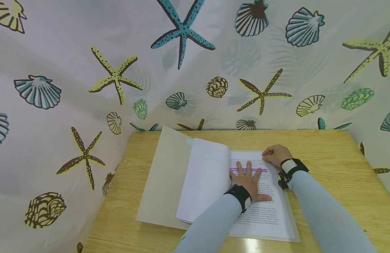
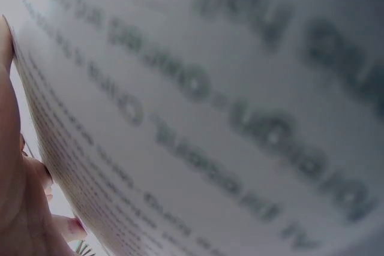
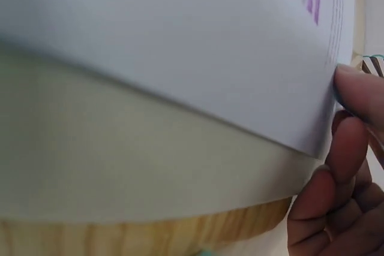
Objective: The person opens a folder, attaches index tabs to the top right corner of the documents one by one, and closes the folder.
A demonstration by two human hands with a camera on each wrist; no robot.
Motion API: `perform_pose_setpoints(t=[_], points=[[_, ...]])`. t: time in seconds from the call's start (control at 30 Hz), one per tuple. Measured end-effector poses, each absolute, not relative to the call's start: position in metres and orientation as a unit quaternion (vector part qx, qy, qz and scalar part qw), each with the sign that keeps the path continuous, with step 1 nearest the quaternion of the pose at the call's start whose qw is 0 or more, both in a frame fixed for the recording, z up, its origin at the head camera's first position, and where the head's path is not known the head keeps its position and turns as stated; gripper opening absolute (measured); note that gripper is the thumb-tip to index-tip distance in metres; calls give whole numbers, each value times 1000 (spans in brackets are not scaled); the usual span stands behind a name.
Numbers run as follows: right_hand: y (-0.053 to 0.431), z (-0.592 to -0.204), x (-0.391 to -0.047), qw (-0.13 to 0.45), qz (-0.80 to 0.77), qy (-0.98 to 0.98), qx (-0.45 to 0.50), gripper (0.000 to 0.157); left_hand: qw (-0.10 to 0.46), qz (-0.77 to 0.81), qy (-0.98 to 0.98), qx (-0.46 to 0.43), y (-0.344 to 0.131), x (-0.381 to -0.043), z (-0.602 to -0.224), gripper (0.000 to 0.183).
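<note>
A beige folder [image 1: 164, 175] lies opened on the table, with a stack of turned white sheets [image 1: 206, 168] on its left side. On the right side is a printed page [image 1: 261, 219] with a purple highlighted line near its top. My left hand [image 1: 248, 184] presses on this page with its fingers spread. At the page's upper right corner, my right hand [image 1: 277, 154] pinches the paper edge. The right wrist view shows the thumb [image 3: 360, 91] on the sheet's edge and the other fingers curled. Blurred print fills most of the left wrist view, beside part of the left hand [image 2: 24, 202].
The wooden table [image 1: 337, 168] extends on both sides of the folder. A pale curtain [image 1: 195, 84] with starfish and shells stands behind the table and along its sides. A small light-blue tab [image 1: 189, 141] shows near the turned sheets' top.
</note>
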State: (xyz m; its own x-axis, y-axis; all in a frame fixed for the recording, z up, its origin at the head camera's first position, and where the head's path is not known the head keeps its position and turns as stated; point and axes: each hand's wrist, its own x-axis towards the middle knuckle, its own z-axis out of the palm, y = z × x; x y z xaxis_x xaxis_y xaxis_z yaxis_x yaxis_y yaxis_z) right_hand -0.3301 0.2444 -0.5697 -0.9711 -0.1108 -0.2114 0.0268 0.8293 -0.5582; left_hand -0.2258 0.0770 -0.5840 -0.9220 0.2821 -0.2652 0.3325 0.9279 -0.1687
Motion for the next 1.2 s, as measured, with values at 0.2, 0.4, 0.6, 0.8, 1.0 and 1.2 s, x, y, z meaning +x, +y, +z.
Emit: perform_pose_setpoints(t=[0.2,0.4,0.6,0.8,1.0,1.2], points=[[245,-570,-330,119,-285,951,-23,18,116,-107,975,158,77,-226,-585,115],[245,-570,-330,126,-285,950,-21,17,116,-109,975,157,78,-226,-585,115],[243,-566,-327,130,-281,951,-23,17,120,-109,974,156,78,-227,-586,115],[240,-563,-325,116,-278,954,-10,35,121,-113,974,157,79,-227,-584,115],[232,-557,-320,107,-262,959,18,35,120,-115,973,159,79,-227,-585,115],[228,-553,-317,113,-250,961,20,41,119,-109,974,161,77,-227,-586,114]])
